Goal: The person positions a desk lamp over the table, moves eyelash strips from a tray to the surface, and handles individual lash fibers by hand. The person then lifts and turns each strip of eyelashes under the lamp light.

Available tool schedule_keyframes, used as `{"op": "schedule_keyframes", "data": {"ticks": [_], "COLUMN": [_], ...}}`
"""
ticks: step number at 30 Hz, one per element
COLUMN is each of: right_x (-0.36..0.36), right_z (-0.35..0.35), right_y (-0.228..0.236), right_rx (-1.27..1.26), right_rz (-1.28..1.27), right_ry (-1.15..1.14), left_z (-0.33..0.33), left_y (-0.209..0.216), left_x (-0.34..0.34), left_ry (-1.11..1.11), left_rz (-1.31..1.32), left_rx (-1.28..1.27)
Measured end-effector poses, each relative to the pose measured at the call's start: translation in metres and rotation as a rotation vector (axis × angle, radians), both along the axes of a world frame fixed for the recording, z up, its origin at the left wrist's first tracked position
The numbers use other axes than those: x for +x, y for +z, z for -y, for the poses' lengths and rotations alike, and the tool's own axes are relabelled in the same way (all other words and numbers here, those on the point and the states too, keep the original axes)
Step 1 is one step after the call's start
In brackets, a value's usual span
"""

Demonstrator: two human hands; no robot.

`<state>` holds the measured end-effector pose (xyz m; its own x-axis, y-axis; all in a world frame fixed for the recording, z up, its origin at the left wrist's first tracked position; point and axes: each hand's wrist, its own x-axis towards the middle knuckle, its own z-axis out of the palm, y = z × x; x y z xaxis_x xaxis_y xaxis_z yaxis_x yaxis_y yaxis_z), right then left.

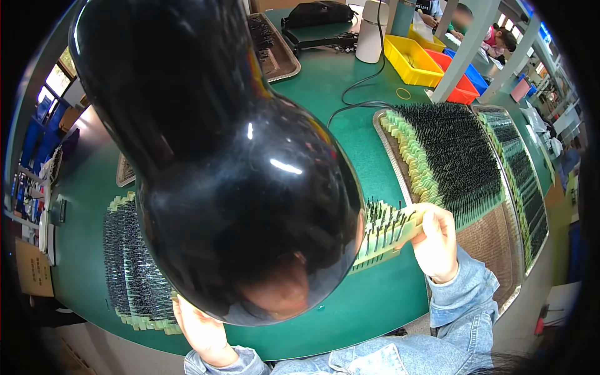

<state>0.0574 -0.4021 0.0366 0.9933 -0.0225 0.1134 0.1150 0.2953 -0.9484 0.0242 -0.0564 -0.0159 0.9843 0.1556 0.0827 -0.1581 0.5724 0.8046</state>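
The right hand (436, 244) grips a pale green strip of pins (382, 232) over the green bench (350, 144). The left hand (201, 330), near left, seems to hold a glossy black lamp (219, 156); its fingers are hidden.

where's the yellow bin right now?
Head view, upper right: the yellow bin sits on the far side of the green table, between the white cylinder and the red bin.

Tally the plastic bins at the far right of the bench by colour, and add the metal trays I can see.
Yellow bins: 1
Red bins: 1
Blue bins: 1
Metal trays: 3, one far, two at right
Total: 6
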Motion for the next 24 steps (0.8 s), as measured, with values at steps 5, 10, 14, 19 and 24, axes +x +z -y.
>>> {"op": "schedule_keyframes", "data": {"ticks": [5, 10, 14, 19, 24], "right_x": [-0.005, 0.002, 0.011, 0.021, 0.024], "right_z": [0.0, -0.002, -0.001, 0.0, 0.009], "right_y": [0.003, -0.001, -0.004, -0.015, -0.032], "right_rx": [-0.145, -0.095, -0.028, -0.134, -0.132], "right_rz": [0.0, -0.016, -0.114, -0.117, -0.129], "right_ry": [-0.038, -0.039, -0.139, -0.29, -0.289], "left_z": [0.017, 0.016, 0.026, 0.032, 0.032], "left_y": [0.012, 0.018, 0.026, 0.026, 0.033], "left_x": [0.007, 0.003, 0.004, 0.003, 0.0], "left_ry": [0.318, 0.238, 0.258, 0.158, 0.082], "left_rz": [-0.282, -0.21, -0.221, -0.117, -0.181], "left_rx": [-0.024, 0.009, 0.013, 0.071, 0.25]}}
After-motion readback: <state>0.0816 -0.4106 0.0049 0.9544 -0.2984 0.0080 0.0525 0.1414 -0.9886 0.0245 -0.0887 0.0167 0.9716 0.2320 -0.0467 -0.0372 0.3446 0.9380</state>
